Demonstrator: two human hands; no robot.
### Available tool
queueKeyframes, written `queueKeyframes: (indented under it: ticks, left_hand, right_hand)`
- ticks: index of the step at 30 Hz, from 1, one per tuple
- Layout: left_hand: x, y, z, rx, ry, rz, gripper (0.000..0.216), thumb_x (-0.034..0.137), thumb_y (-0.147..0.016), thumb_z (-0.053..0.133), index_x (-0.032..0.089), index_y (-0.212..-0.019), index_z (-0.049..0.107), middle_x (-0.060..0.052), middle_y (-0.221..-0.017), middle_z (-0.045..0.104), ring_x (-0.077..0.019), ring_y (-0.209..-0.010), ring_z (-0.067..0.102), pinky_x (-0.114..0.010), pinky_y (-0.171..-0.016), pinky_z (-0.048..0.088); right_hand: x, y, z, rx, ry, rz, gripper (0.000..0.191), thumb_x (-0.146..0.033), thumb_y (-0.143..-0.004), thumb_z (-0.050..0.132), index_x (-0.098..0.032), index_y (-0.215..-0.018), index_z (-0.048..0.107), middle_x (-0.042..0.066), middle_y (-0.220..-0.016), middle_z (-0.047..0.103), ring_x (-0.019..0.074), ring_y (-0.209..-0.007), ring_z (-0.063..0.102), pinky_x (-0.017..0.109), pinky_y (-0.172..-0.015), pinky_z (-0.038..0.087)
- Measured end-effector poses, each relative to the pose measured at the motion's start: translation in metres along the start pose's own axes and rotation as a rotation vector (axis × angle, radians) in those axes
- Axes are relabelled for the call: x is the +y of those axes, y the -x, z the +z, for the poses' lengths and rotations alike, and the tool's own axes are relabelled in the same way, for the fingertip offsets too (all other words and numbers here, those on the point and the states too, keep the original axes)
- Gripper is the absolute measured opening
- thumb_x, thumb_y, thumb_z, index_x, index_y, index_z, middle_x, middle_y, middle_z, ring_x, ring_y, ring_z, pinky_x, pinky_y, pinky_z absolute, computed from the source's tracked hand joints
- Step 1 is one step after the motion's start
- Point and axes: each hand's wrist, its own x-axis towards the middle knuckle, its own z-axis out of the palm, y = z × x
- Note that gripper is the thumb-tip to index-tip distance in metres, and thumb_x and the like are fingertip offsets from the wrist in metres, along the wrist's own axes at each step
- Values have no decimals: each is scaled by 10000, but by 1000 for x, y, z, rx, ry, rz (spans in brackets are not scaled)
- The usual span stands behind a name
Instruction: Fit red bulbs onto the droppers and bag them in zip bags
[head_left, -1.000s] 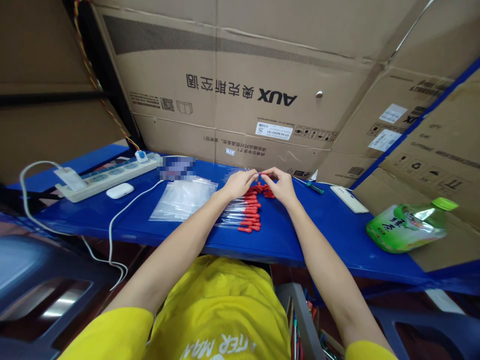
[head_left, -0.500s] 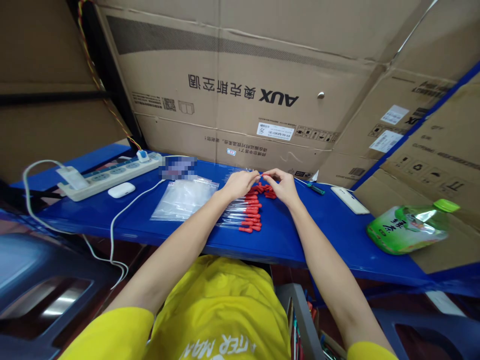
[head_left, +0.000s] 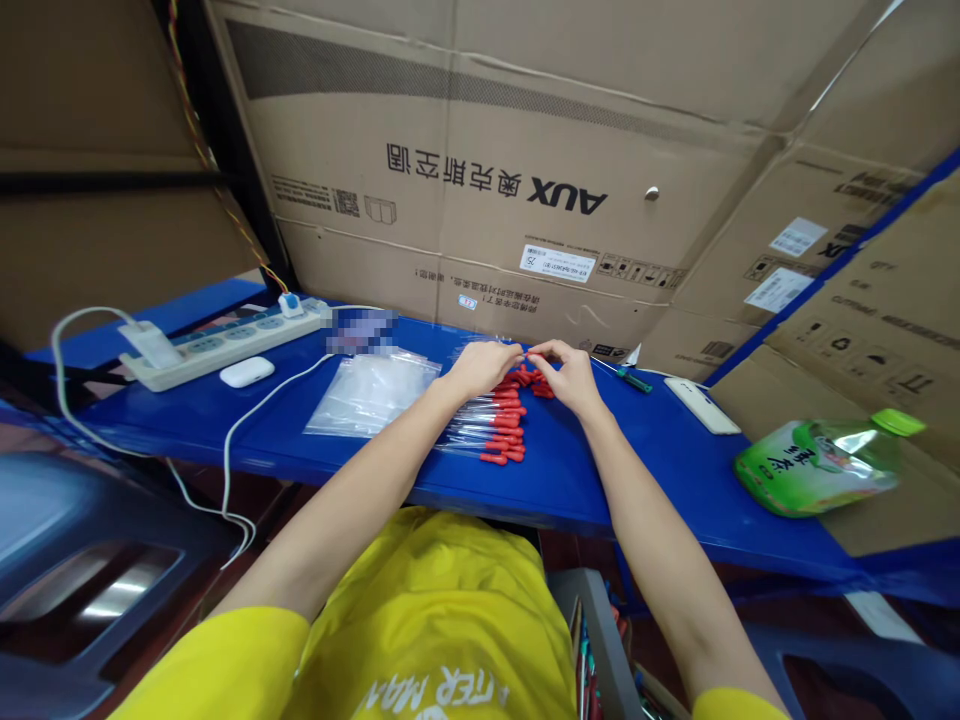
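Note:
My left hand (head_left: 484, 369) is closed in a pinch above the far end of the pile, on what looks like a thin clear tube, mostly hidden by the fingers. Close beside it, my right hand (head_left: 568, 374) pinches a small red rubber bulb (head_left: 529, 354). The fingertips of both hands nearly meet. Below them, several clear droppers with red bulbs (head_left: 504, 432) lie in a row, bulbs pointing right. Loose red bulbs (head_left: 543, 388) are heaped under my right hand. Thin clear tubes (head_left: 491, 340) lie behind my left hand.
Clear plastic bags (head_left: 364, 398) lie left of the droppers. Further left are a white power strip (head_left: 225, 345), a white case (head_left: 247, 372) and a cable. On the right are a green-handled screwdriver (head_left: 634, 379), a pale phone (head_left: 701, 405) and a green bottle (head_left: 817, 465). Cardboard (head_left: 480, 230) stands behind.
The camera view has shifted slightly. Both hands stay together in the same place, and more red shows at my right fingertips.

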Motion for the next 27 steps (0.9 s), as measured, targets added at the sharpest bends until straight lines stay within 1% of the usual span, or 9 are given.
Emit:
queueKeyframes:
  ticks: [3,7,12,14,18,20,23,27]
  left_hand:
    - [-1,0,0,7,8,17,378,409,-1124,395,211,-1102,717,-106,-1002,794,-248,-906,733,-299,-764,437]
    - [-4,1,4,55,51,57,351,386,-1120,415,215,-1082,719,-90,-1032,795,-239,-930,732,-295,-773,449]
    - [-9,-2,14,125,171,86,325,373,-1114,444,206,-1151,720,-92,-1134,782,-242,-1029,722,-315,-860,494]
    - [-12,-4,18,150,212,103,357,380,-1120,420,186,-1153,718,-108,-1142,767,-244,-1050,709,-333,-910,506]
    - [-19,-6,20,184,254,131,453,386,-1137,331,153,-1091,717,-132,-1065,732,-249,-1039,681,-360,-957,513]
    - [-22,-6,20,175,274,147,436,376,-1133,342,154,-1064,712,-129,-1042,726,-246,-1020,673,-355,-949,509]
    - [-26,-6,19,132,315,166,371,351,-1122,385,164,-1054,698,-106,-1005,737,-227,-942,671,-325,-886,496]
    - [-27,-5,19,101,345,172,322,337,-1107,419,175,-1046,690,-84,-977,749,-205,-869,664,-292,-818,471]
  right_hand:
    - [0,0,0,5,-14,2,258,-448,-955,707,-210,-989,800,81,-953,813,242,-838,750,382,-833,589]
    - [0,0,0,-21,-40,27,276,-467,-944,716,-209,-1000,799,79,-959,819,243,-843,753,384,-839,592]
    - [-2,-3,0,-41,-55,57,271,-457,-924,723,-218,-1029,794,69,-992,819,247,-892,754,371,-835,601]
    - [-3,-3,-1,-38,-70,69,270,-454,-927,718,-221,-1041,792,66,-1002,820,249,-914,759,376,-860,600]
    - [-2,-4,-5,-29,-131,112,280,-459,-946,690,-217,-1043,792,72,-996,825,258,-915,779,396,-888,601]
    - [-1,-5,-7,-22,-146,130,282,-464,-927,710,-212,-1023,794,77,-992,828,259,-917,782,397,-890,606]
    - [1,-5,-8,-12,-170,157,314,-475,-877,763,-207,-1036,797,83,-1012,831,262,-935,782,397,-895,614]
    - [2,-3,-8,-45,-270,216,353,-493,-830,807,-205,-1033,804,87,-979,838,274,-904,801,411,-876,632]
